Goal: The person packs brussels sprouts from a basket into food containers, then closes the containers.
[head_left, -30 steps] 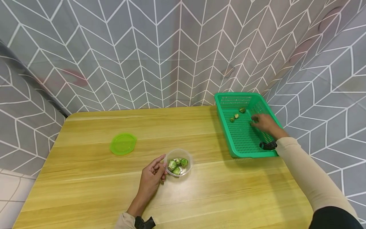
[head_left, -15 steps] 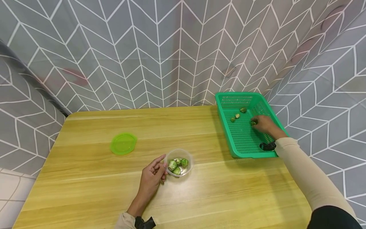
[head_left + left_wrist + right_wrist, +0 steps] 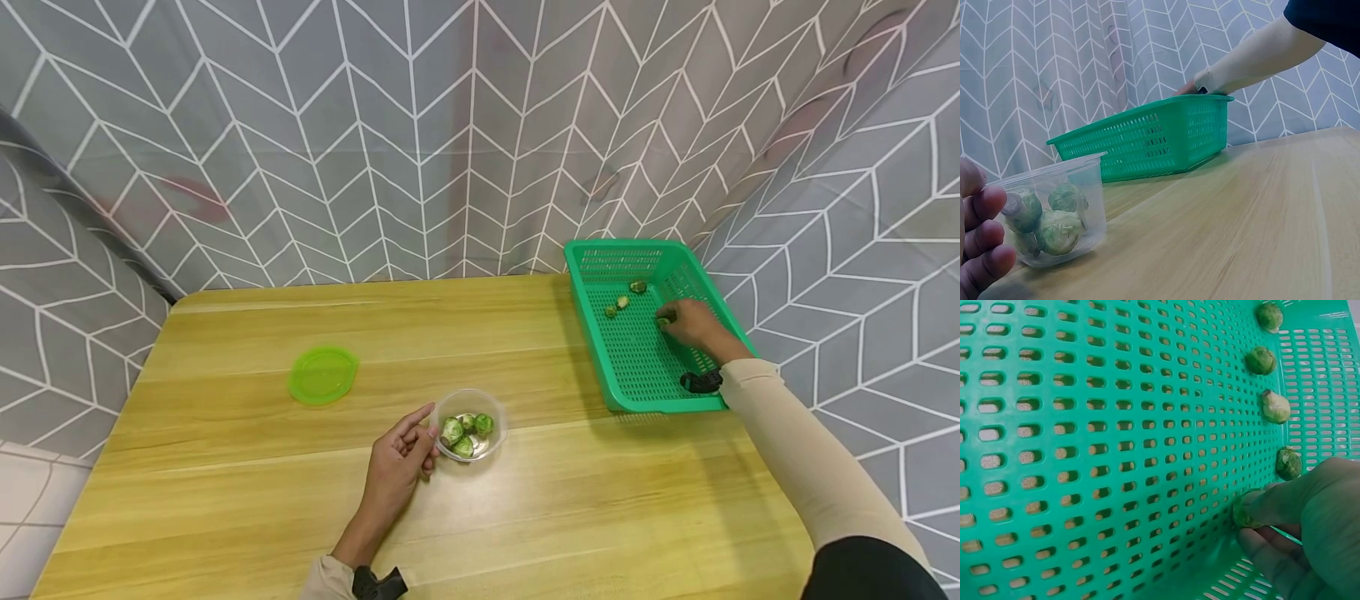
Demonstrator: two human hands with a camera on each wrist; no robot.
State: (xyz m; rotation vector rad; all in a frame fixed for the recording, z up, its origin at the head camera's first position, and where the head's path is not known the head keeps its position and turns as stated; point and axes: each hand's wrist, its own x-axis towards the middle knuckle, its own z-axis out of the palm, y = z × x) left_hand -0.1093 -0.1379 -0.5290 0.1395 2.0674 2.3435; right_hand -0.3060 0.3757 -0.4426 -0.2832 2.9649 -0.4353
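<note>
My left hand [image 3: 397, 462] is at the left side of a clear plastic tub [image 3: 492, 407], its thumb and index finger holding the rim. Several Brussels sprouts [image 3: 452, 431] lie inside the tub, seen through its wall in the left wrist view. My right hand [image 3: 688, 322] reaches into a green perforated basket [image 3: 611, 375]. Thumb and fingers pinch a Brussels sprout [image 3: 1244, 511] low in the basket, partly covered by the thumb in the right wrist view. More loose sprouts [image 3: 1275, 407] sit in a row along the basket's wall.
A light green lid [image 3: 323, 376] lies on the wooden table [image 3: 247, 500], left of the tub. The basket stands at the table's back right, near a grey patterned curtain [image 3: 420, 142] that hangs behind and at both sides.
Over the last second my right hand's fingers have closed on the sprout in the basket, with the hand shifting only slightly. My left hand and the tub stay in place.
</note>
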